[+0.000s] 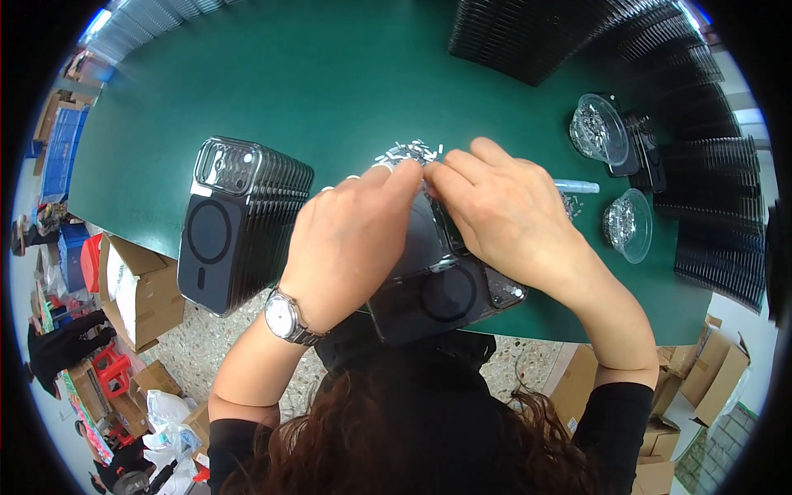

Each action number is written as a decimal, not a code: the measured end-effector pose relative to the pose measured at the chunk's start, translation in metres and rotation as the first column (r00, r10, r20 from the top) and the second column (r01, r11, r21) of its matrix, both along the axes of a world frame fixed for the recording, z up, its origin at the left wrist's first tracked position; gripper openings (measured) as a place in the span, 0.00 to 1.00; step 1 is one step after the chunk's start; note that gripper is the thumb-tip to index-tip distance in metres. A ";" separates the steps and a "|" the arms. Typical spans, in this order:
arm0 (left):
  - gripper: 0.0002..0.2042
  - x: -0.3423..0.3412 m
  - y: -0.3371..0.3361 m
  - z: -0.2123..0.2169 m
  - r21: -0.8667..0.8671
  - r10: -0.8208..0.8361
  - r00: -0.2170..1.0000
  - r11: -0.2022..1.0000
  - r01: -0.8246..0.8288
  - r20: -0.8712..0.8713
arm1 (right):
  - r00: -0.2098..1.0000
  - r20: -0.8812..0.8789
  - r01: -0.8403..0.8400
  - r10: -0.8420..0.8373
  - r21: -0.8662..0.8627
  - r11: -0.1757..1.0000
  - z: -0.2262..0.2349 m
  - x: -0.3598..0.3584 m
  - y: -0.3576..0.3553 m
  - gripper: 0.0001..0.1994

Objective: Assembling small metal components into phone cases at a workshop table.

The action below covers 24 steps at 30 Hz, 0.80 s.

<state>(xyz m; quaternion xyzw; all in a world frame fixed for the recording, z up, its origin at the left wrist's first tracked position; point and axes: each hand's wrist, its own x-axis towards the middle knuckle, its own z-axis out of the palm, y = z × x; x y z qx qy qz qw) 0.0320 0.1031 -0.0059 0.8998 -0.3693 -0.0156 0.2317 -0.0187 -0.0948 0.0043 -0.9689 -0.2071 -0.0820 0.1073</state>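
Observation:
A dark phone case (419,239) with a clear rim lies between my hands, partly hidden by them. My left hand (355,231), with a silver watch at its wrist, is closed around its left side. At its far end, the fingers of my right hand (502,205) are pinched close to the left fingertips; any small piece in them is hidden. Just beyond the fingertips is a pile of small silvery pieces (412,152). Nearer me, another dark phone case (452,299) with a ring mark lies crosswise by the table's edge.
A stack of phone cases (216,231) stands to the left on the green table (330,74). On the right are two clear plastic bowls (592,128) of small pieces and a pale blue tube (576,186). Rows of black cases (714,190) line the right and far right edges.

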 end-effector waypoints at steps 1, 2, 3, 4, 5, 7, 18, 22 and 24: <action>0.03 0.000 -0.002 -0.001 -0.007 -0.015 1.000 1.000 0.015 0.000 | 1.000 0.000 0.015 -0.015 -0.007 1.000 -0.001 0.001 -0.001 0.06; 0.03 0.001 -0.002 -0.002 -0.019 -0.011 1.000 1.000 0.011 0.007 | 1.000 0.001 0.000 0.000 0.005 1.000 -0.001 0.002 -0.003 0.06; 0.03 0.004 -0.003 -0.004 -0.031 -0.007 1.000 1.000 0.007 0.015 | 1.000 0.004 -0.014 0.014 0.018 1.000 -0.003 0.005 -0.006 0.06; 0.02 0.004 -0.004 -0.005 -0.086 -0.013 1.000 0.996 0.012 -0.012 | 1.000 0.005 0.019 -0.019 0.002 1.000 -0.004 0.007 -0.008 0.06; 0.02 0.006 -0.002 -0.004 -0.139 -0.011 0.999 0.990 0.004 -0.048 | 1.000 -0.002 -0.031 0.031 0.043 0.999 -0.006 0.010 -0.009 0.08; 0.05 0.010 0.005 -0.009 -0.211 -0.023 0.998 0.978 0.010 -0.058 | 0.998 -0.015 -0.053 0.054 0.070 0.996 0.000 0.007 -0.024 0.10; 0.08 0.008 0.012 -0.017 -0.551 -0.057 0.804 0.756 -0.353 -0.592 | 0.666 -0.286 0.705 -0.689 -0.061 0.707 -0.037 -0.043 -0.137 0.08; 0.07 0.005 0.008 -0.009 -0.520 -0.018 0.860 0.803 -0.292 -0.510 | 0.621 -0.245 0.760 -0.745 -0.044 0.648 -0.053 -0.045 -0.139 0.08; 0.06 0.004 0.005 -0.011 -0.526 -0.013 0.875 0.803 -0.280 -0.485 | 0.625 -0.246 0.760 -0.741 -0.022 0.649 -0.054 -0.044 -0.137 0.08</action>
